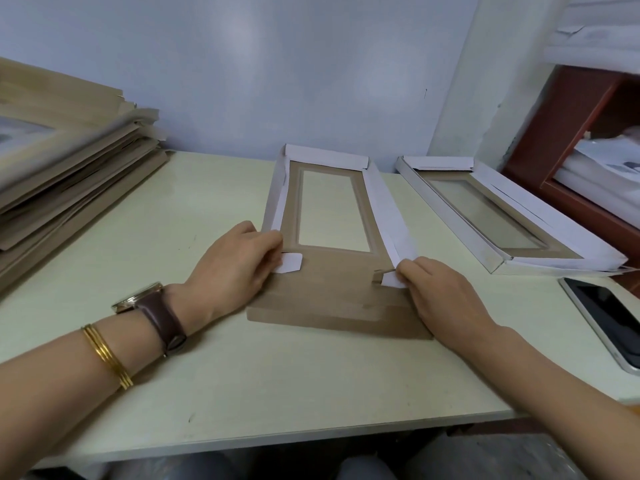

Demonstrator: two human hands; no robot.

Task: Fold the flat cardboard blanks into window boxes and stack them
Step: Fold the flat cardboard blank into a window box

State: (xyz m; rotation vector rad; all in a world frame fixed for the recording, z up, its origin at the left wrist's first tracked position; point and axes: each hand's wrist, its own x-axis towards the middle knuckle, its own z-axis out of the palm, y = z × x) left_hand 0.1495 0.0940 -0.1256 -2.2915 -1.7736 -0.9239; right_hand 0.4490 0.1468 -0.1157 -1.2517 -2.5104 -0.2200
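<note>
A half-folded window box (pixel 341 271) lies in the middle of the table, brown inside with a clear window and white outer walls. Its far wall and both long side walls stand up; the near brown end flap lies flat. My left hand (pixel 239 268) pinches the near end of the left wall, beside a small white tab. My right hand (pixel 440 289) pinches the white tab at the near end of the right wall. A finished window box (pixel 498 216) lies to the right. A tall stack of flat brown blanks (pixel 69 168) sits at the left.
A phone (pixel 606 317) lies face up near the table's right edge. A red-brown shelf (pixel 561 133) with papers stands at the far right. The pale table (pixel 277 393) ends close in front of me, and a wall runs behind it.
</note>
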